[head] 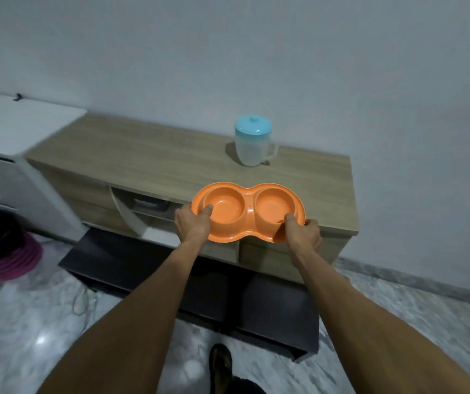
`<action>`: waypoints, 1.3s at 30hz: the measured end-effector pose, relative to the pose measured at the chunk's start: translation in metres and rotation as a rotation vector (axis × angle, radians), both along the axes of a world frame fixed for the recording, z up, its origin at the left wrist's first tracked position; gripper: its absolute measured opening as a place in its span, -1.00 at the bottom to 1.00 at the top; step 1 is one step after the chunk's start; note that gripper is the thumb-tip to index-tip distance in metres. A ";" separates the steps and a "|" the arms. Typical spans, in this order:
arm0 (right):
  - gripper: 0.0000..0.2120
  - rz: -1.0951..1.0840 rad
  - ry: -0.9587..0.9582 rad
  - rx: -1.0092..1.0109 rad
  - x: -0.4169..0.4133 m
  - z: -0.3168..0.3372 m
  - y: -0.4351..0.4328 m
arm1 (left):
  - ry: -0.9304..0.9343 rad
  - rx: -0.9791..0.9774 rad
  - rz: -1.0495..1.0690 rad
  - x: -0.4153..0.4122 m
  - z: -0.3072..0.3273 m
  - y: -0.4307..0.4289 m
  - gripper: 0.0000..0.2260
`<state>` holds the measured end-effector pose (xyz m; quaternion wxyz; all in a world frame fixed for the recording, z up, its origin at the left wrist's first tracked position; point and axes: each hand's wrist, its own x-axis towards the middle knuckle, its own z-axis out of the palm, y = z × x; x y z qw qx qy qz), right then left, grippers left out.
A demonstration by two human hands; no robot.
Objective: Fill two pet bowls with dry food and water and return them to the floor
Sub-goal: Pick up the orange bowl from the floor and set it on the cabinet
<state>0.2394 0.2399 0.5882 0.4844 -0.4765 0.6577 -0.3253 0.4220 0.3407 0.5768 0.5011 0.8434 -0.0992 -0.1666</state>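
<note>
step: looks like early days, dish is up at the bench (148, 155), nothing filled yet
next: probably set it flat, then grab the jug (252, 143)
dish (246, 211): orange double bowl, both wells empty, over the bench's front edge
hands: left hand (192, 223) and right hand (302, 233) each clamp an end, thumbs in the wells

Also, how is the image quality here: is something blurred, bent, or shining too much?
Head view: dim, bluish light; the double bowl and both hands, left and right, are fairly sharp; the edges smear, especially the pink item and the floor; the wide lens bends the cabinet; small glare on the floor at lower left; the jug casts a soft shadow.
</note>
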 end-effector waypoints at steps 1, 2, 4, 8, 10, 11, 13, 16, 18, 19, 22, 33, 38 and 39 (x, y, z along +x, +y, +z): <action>-0.55 0.016 -0.007 0.001 0.021 -0.001 -0.002 | -0.009 -0.002 0.015 0.019 0.002 0.002 -0.61; -0.55 0.033 -0.017 0.003 0.042 -0.002 -0.004 | -0.021 -0.006 0.029 0.038 0.003 0.003 -0.62; -0.55 0.059 -0.040 0.013 0.083 -0.005 -0.009 | -0.039 -0.017 0.054 0.075 0.006 0.001 -0.63; -0.54 0.073 -0.026 0.045 0.158 -0.010 -0.026 | -0.076 0.021 0.058 0.146 0.009 -0.008 -0.54; -0.53 0.065 -0.002 0.068 0.189 -0.010 -0.034 | -0.084 0.024 0.041 0.176 0.009 -0.016 -0.56; -0.53 0.058 -0.005 0.073 0.204 -0.010 -0.039 | -0.085 0.023 0.039 0.191 0.009 -0.021 -0.56; -0.54 0.043 0.000 0.084 0.231 -0.011 -0.049 | -0.084 0.036 0.027 0.217 0.009 -0.034 -0.56; -0.55 0.034 0.034 0.085 0.264 -0.015 -0.064 | -0.078 0.066 0.017 0.251 0.007 -0.050 -0.55; -0.55 0.017 0.047 0.090 0.283 -0.018 -0.073 | -0.068 0.071 0.006 0.270 0.006 -0.061 -0.56; -0.55 0.007 0.055 0.093 0.292 -0.020 -0.077 | -0.065 0.071 -0.005 0.279 0.005 -0.067 -0.56; -0.52 -0.019 0.091 0.099 0.316 -0.029 -0.089 | -0.040 0.078 -0.047 0.305 -0.002 -0.082 -0.55; -0.47 -0.175 0.246 0.169 0.375 -0.055 -0.104 | -0.003 0.227 -0.289 0.387 -0.034 -0.115 -0.56; -0.45 -0.201 0.309 0.173 0.384 -0.062 -0.098 | -0.040 0.272 -0.342 0.399 -0.039 -0.115 -0.54; -0.45 -0.201 0.319 0.175 0.385 -0.062 -0.096 | -0.041 0.270 -0.346 0.400 -0.038 -0.114 -0.54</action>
